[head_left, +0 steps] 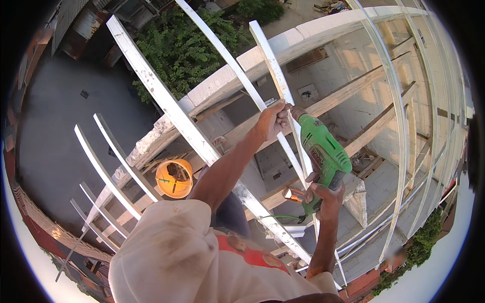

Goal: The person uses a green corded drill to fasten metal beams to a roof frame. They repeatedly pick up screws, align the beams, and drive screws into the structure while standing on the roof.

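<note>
My right hand [327, 198] grips the handle of a green power drill [322, 137], with a green cord trailing below. The drill's dark chuck points up and left at a pale metal bar [270, 59]. My left hand [273, 120] is closed around a thinner metal channel [222, 49] beside that bar. Its fingertips are right by the chuck; whether they also pinch something small is hidden. A wide, paint-spotted metal beam [166, 98] runs diagonally beneath my left forearm.
A yellow bucket [174, 191] with dark contents hangs or stands left of my body. Several metal rafters [108, 171] jut out at the left. Long curved metal strips [389, 76] span the right. Below are wooden beams [371, 83], a pale block wall [217, 83] and a floor far down.
</note>
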Motion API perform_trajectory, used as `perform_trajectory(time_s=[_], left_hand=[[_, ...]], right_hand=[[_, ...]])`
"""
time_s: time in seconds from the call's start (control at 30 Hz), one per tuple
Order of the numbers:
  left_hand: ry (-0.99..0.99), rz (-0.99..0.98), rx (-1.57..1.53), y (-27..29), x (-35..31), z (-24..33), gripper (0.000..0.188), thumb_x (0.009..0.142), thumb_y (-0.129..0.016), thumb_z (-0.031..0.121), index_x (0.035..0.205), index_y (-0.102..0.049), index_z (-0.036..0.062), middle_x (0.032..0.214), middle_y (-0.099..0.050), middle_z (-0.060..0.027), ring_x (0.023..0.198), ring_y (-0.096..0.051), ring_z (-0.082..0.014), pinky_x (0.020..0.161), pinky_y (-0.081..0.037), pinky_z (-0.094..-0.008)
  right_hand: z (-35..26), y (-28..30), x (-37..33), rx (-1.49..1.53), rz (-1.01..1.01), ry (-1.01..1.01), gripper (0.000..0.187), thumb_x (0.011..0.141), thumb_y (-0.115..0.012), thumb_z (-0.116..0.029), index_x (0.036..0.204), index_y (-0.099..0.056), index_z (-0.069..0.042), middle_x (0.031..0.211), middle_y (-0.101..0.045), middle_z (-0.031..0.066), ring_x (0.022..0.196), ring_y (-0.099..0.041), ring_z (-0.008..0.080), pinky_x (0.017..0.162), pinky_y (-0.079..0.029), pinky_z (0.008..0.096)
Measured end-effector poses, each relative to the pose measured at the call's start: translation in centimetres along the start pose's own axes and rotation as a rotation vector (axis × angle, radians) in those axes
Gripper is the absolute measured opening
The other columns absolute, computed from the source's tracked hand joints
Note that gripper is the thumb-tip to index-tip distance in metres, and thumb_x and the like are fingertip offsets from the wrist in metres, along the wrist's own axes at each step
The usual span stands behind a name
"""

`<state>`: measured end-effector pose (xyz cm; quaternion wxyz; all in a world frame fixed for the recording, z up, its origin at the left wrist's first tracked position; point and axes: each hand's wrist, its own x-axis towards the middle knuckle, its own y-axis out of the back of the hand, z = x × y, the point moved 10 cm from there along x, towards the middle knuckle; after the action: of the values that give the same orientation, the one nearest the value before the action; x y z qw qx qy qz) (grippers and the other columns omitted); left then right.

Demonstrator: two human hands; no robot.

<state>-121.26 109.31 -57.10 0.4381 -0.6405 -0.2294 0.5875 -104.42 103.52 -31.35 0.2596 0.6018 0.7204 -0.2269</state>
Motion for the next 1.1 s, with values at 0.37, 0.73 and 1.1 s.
perform_trajectory(time_s=[0.37, 0.73, 1.1], left_hand=[[-0.269, 0.882, 1.109, 7.4, 7.4, 8.7, 0.085, 0.079, -0.089, 0.052, 0.126, -0.059, -0.0130, 0.128, -0.062, -0.0288, 0.127, -0.058, -0.0436, 0.110, -0.048, -0.0499], [-0.408, 1.078, 0.995, 9.4, 8.7, 8.0, 0.048, 0.079, -0.067, 0.005, 0.123, -0.056, -0.0109, 0.128, -0.053, -0.0324, 0.128, -0.048, -0.0475, 0.117, -0.036, -0.0556], [-0.397, 0.991, 0.981, 7.7, 7.6, 8.5, 0.050, 0.078, -0.062, 0.002, 0.125, -0.053, -0.0120, 0.133, -0.049, -0.0350, 0.130, -0.046, -0.0508, 0.118, -0.035, -0.0576]], right_hand=[[-9.1, -9.2, 13.9, -0.378, -0.105, 0.107, 0.053, 0.075, -0.071, -0.004, 0.126, -0.062, 0.008, 0.095, -0.071, 0.0145, 0.054, -0.060, 0.0181, 0.050, -0.049, 0.0313], [-9.7, -15.9, 17.9, -0.576, -0.225, 0.068, 0.047, 0.075, -0.068, -0.003, 0.120, -0.063, 0.008, 0.095, -0.071, 0.0145, 0.056, -0.060, 0.0177, 0.049, -0.050, 0.0303], [-11.3, -17.9, 20.4, -0.857, -0.239, 0.067, 0.045, 0.077, -0.066, -0.001, 0.121, -0.062, 0.006, 0.094, -0.071, 0.0114, 0.058, -0.060, 0.0152, 0.051, -0.050, 0.0308]])
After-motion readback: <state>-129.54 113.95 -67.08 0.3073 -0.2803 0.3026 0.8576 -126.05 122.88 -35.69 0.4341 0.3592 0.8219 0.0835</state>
